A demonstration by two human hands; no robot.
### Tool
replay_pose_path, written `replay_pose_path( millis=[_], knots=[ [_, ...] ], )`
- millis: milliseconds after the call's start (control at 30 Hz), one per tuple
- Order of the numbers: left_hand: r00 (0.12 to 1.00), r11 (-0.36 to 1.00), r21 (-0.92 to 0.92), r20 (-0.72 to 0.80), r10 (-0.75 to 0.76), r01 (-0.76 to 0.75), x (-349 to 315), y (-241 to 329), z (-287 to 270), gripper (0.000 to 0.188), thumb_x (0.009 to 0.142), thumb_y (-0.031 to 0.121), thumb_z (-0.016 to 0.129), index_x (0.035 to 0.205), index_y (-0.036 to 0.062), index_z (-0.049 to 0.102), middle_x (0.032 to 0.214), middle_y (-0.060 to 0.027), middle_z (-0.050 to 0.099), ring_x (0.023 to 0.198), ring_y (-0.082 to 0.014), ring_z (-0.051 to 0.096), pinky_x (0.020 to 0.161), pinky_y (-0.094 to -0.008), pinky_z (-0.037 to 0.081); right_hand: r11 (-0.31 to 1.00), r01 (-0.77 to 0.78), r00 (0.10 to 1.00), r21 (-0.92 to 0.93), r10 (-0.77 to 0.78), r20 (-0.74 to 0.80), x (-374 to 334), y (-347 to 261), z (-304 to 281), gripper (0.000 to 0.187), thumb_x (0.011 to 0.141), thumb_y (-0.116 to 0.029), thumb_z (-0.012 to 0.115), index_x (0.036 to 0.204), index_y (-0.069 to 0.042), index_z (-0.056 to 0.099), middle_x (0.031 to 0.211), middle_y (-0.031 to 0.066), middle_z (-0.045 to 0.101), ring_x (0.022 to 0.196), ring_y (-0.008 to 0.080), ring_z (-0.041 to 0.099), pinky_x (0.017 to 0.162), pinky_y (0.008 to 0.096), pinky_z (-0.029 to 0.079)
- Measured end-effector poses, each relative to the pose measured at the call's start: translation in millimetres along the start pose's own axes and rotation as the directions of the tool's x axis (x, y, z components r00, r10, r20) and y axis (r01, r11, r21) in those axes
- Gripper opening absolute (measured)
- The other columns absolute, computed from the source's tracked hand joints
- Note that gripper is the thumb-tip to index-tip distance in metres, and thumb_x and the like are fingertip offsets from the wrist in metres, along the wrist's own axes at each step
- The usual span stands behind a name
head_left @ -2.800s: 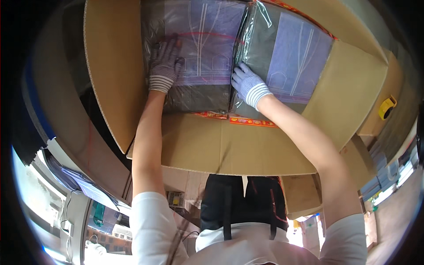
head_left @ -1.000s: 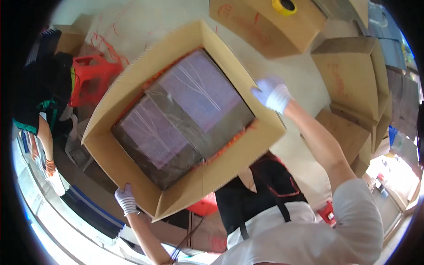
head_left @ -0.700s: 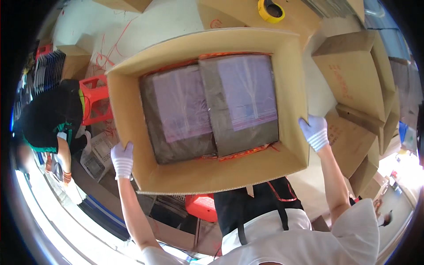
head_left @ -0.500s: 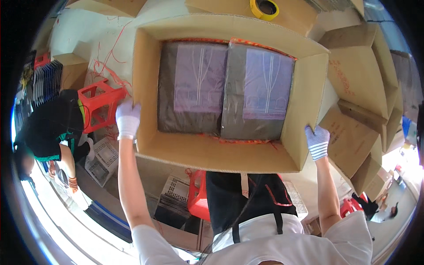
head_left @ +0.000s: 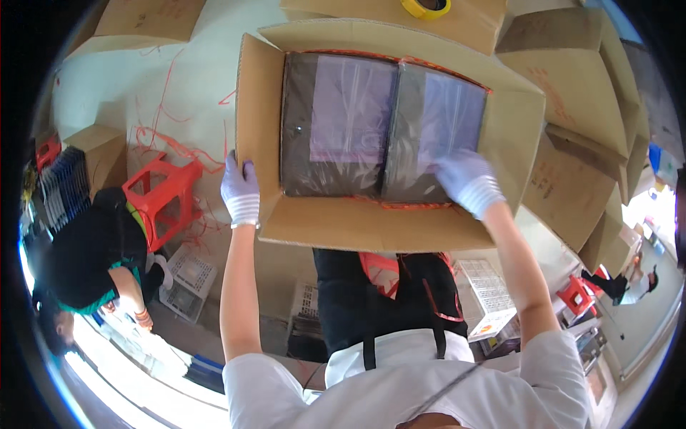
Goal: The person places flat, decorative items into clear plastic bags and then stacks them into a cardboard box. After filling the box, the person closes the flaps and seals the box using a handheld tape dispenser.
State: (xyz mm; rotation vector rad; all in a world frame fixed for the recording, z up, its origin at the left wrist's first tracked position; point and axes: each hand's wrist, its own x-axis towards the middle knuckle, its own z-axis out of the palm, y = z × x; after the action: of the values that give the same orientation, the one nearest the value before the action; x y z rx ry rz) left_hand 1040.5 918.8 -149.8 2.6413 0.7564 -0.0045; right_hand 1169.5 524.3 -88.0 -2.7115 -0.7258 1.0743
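An open cardboard box (head_left: 386,227) lies before me. Inside, side by side, are two dark, flat bundles in shiny clear plastic, the left bundle (head_left: 336,179) and the right bundle (head_left: 409,129), each bearing a purple panel with white lines. Red strips edge them along the box's inner walls. My left hand (head_left: 240,191), in a pale glove with a striped cuff, grips the box's left side with the thumb up. My right hand (head_left: 468,179), gloved alike, is over the lower part of the right bundle. Motion smears its fingers, so whether they touch the plastic is unclear.
A yellow tape roll (head_left: 426,7) sits on a carton beyond the box. Open cartons (head_left: 572,79) crowd the right. On the left are a red stool (head_left: 161,196), tangled red string (head_left: 171,146) and a bending co-worker (head_left: 96,247). A white crate (head_left: 482,293) stands near my legs.
My right hand has left the box's right side and come in over the right bundle. My left hand still holds the left side. In view, the box sits slightly farther right and higher.
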Motion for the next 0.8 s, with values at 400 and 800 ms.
replay_pose_path(
  millis=[400, 800],
  knots=[
    [0.97, 0.932, -0.353, 0.188, 0.152, -0.077, -9, 11, 15, 0.048, 0.088, 0.006, 0.049, 0.13, -0.0117, 0.034, 0.116, -0.0294, 0.054, 0.103, -0.0368, 0.058, 0.088, -0.0376, 0.046, 0.856, 0.303, 0.944, -0.419, -0.329, 0.011, 165, 33, 165, 0.027, 0.079, -0.021, 0.054, 0.102, -0.008, 0.063, 0.113, 0.0099, 0.059, 0.11, 0.0262, 0.052, 0.106, 0.0423, 0.029],
    [0.686, 0.891, -0.306, 0.569, 0.454, -0.336, -1, 59, 49, 0.085, 0.085, 0.031, 0.058, 0.142, -0.005, 0.005, 0.147, -0.0309, 0.005, 0.137, -0.0401, 0.013, 0.109, -0.0462, 0.02, 0.996, -0.088, 0.946, 0.019, 0.089, -0.312, -36, -10, 52, 0.024, 0.072, -0.002, 0.057, 0.095, -0.006, 0.063, 0.092, 0.0125, 0.064, 0.09, 0.0302, 0.06, 0.082, 0.0407, 0.047]
  ],
)
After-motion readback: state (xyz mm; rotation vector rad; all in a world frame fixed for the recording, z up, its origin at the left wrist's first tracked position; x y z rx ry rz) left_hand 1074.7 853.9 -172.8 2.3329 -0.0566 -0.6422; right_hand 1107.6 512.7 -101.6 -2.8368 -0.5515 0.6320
